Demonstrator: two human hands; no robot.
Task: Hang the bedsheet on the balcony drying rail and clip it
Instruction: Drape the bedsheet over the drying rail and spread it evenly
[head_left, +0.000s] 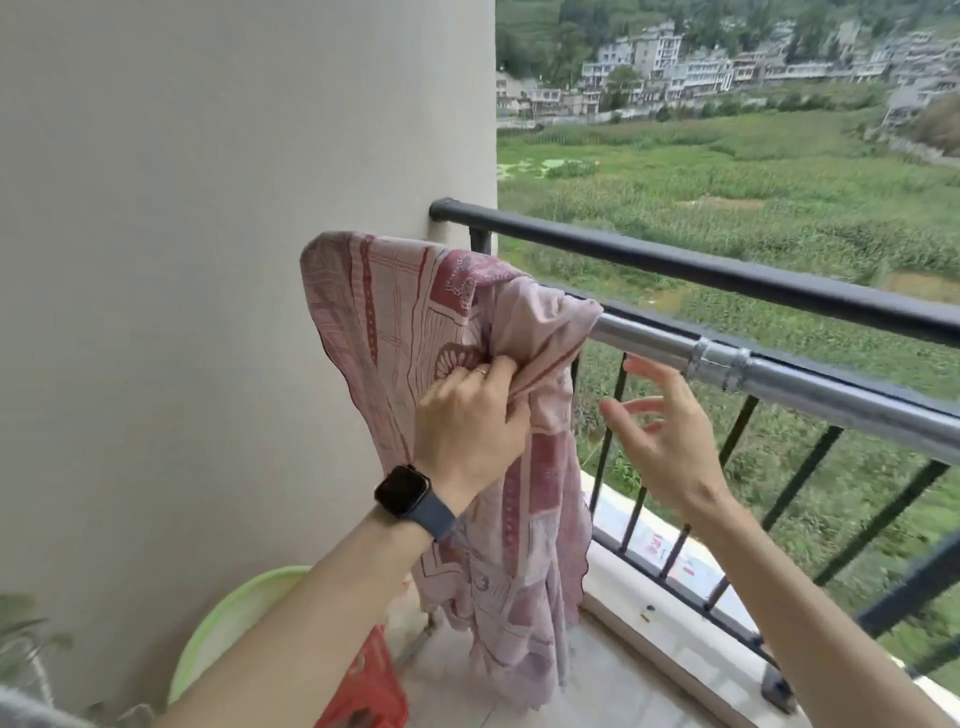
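Over the silver drying rail (810, 384) the bunched bedsheet (415, 322) hangs, left hand (467, 415) gripping it, right hand (660, 431) released; spreading it seems next

Pink print, grey metal
Pale pink bedsheet (395, 322) with maroon bands and grids; silver drying rail (831, 384); black far railing (675, 262); light-green near basin (228, 618).
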